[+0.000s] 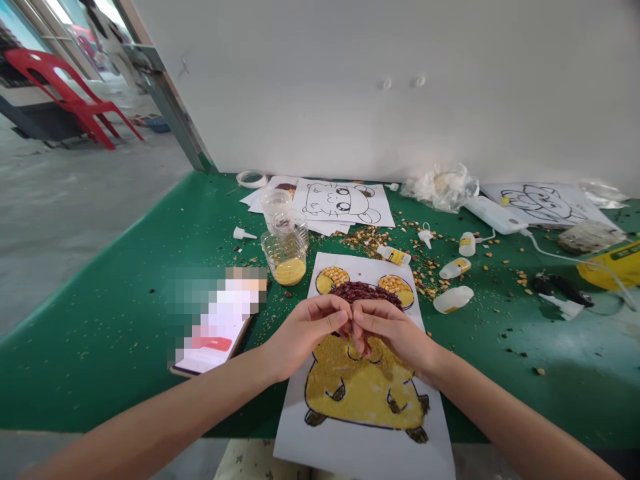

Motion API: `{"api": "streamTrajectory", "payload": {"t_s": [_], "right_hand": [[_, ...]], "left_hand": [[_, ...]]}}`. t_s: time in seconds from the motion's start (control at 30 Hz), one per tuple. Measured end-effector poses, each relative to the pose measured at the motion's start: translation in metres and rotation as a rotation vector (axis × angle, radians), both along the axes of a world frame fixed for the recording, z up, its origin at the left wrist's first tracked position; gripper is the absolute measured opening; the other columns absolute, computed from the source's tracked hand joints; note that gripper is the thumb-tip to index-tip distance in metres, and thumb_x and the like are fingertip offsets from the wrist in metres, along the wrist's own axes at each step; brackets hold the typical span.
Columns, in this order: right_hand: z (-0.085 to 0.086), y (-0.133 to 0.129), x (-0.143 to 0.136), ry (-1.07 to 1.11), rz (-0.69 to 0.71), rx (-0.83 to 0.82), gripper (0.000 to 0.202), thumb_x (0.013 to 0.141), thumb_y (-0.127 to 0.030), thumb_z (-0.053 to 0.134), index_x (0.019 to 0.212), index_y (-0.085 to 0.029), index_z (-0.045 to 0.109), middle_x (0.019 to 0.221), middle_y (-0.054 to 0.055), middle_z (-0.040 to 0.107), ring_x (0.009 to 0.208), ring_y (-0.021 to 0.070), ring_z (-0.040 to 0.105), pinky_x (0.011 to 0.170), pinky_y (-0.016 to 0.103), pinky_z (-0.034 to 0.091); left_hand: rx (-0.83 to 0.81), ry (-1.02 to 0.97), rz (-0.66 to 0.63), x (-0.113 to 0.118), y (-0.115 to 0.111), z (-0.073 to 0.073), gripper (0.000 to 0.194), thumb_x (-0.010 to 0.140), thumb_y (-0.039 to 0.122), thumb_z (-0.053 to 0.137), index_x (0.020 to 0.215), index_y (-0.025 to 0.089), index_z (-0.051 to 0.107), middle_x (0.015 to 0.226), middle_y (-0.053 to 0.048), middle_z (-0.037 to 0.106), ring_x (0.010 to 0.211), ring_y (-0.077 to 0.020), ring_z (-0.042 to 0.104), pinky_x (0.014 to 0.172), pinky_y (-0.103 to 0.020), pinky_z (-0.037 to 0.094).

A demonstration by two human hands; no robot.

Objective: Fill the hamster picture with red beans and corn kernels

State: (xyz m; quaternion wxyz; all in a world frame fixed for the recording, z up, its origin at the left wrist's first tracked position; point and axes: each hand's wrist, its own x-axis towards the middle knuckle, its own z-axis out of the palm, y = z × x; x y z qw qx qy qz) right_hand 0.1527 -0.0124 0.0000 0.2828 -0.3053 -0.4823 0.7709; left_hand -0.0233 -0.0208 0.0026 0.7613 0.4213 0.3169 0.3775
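Over a paper drawing of an animal (367, 400) my two hands meet, fingertips pinched together. The drawing's body is covered with fine yellow grains, its ears with corn kernels (334, 274), and dark red beans (363, 292) fill the head between them. My left hand (313, 330) has thumb and forefinger closed; my right hand (390, 330) mirrors it, touching the left at the tips. Whatever lies between the fingers is too small or hidden to tell. Behind the hands, part of the drawing's middle is covered. A clear plastic cup (286, 257) with yellow grains stands up and left of them.
A phone (220, 323) lies to the left. Several glue bottles (454, 268) and scattered seeds (425, 270) are on the right of the green table (125, 293). Further back are more drawings (345, 202), a plastic bag (443, 187), a white device with a cable (497, 215) and a yellow packet (613, 265).
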Motion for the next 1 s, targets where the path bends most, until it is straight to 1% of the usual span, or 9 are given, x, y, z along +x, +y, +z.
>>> {"api": "streamTrajectory", "payload": {"t_s": [0.13, 0.37, 0.67, 0.9, 1.0], "right_hand": [[0.0008, 0.0002, 0.0005, -0.004, 0.004, -0.009, 0.03, 0.088, -0.038, 0.054, 0.068, -0.015, 0.057, 0.061, 0.001, 0.06, 0.054, 0.0093, 0.052, 0.054, 0.021, 0.042], [0.0006, 0.0005, 0.0008, 0.018, 0.013, -0.024, 0.028, 0.088, -0.036, 0.053, 0.069, -0.015, 0.056, 0.062, 0.001, 0.059, 0.055, 0.0091, 0.052, 0.054, 0.021, 0.041], [-0.001, 0.0, 0.001, 0.007, 0.004, -0.001, 0.029, 0.089, -0.037, 0.051, 0.069, -0.016, 0.056, 0.061, 0.0, 0.059, 0.055, 0.0099, 0.052, 0.055, 0.022, 0.041], [-0.0004, 0.0005, 0.0016, -0.004, 0.003, -0.004, 0.029, 0.089, -0.037, 0.051, 0.07, -0.016, 0.056, 0.061, 0.0, 0.059, 0.055, 0.0101, 0.052, 0.056, 0.023, 0.042], [-0.0004, 0.0009, 0.0021, -0.01, 0.006, -0.001, 0.028, 0.089, -0.037, 0.051, 0.071, -0.016, 0.057, 0.062, 0.0, 0.059, 0.056, 0.0098, 0.052, 0.056, 0.022, 0.042]], "left_hand": [[-0.016, -0.009, 0.003, 0.0007, -0.0001, 0.002, 0.017, 0.081, 0.032, 0.062, 0.077, 0.015, 0.059, 0.07, -0.002, 0.064, 0.068, -0.0152, 0.059, 0.069, -0.029, 0.04], [-0.039, -0.038, 0.019, 0.0001, 0.0005, -0.0001, 0.022, 0.073, 0.031, 0.072, 0.07, 0.015, 0.056, 0.065, 0.0, 0.061, 0.063, -0.0134, 0.057, 0.066, -0.028, 0.04], [-0.095, -0.027, 0.03, -0.0004, 0.0007, -0.0005, 0.019, 0.08, 0.029, 0.065, 0.07, 0.014, 0.057, 0.067, -0.001, 0.059, 0.065, -0.011, 0.054, 0.064, -0.024, 0.038], [-0.101, -0.022, 0.037, 0.0006, 0.0014, -0.0031, 0.018, 0.082, 0.029, 0.062, 0.074, 0.013, 0.059, 0.07, -0.001, 0.057, 0.067, -0.0105, 0.052, 0.066, -0.023, 0.039], [-0.077, -0.006, 0.015, -0.0012, 0.0019, -0.0026, 0.018, 0.084, 0.03, 0.059, 0.075, 0.014, 0.058, 0.071, -0.001, 0.056, 0.069, -0.0112, 0.052, 0.068, -0.024, 0.039]]}}
